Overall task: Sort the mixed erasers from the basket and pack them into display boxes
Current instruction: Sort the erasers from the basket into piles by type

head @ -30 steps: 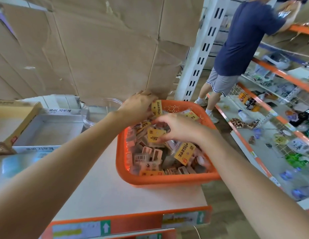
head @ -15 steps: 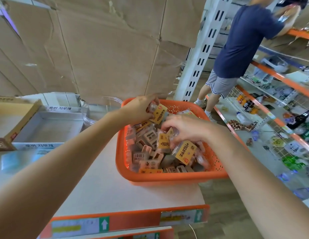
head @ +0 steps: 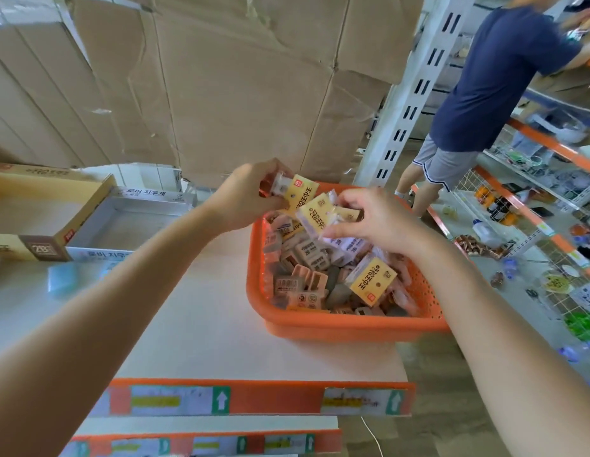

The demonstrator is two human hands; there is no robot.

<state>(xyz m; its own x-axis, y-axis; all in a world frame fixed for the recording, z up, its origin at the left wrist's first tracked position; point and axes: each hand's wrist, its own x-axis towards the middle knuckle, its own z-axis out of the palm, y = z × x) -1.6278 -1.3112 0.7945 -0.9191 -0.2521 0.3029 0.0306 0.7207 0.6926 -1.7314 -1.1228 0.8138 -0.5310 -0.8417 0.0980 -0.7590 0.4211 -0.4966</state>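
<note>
Yellow-carded eraser packs: one gripped by left hand, another pinched by right hand, both over orange perforated plastic basket. Open silver cardboard display box: leftward (left hand nearer).

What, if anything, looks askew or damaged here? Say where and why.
The basket seems to overhang the right edge of the table at its right corner, so it could tip. The cardboard behind is creased and buckled.
</note>
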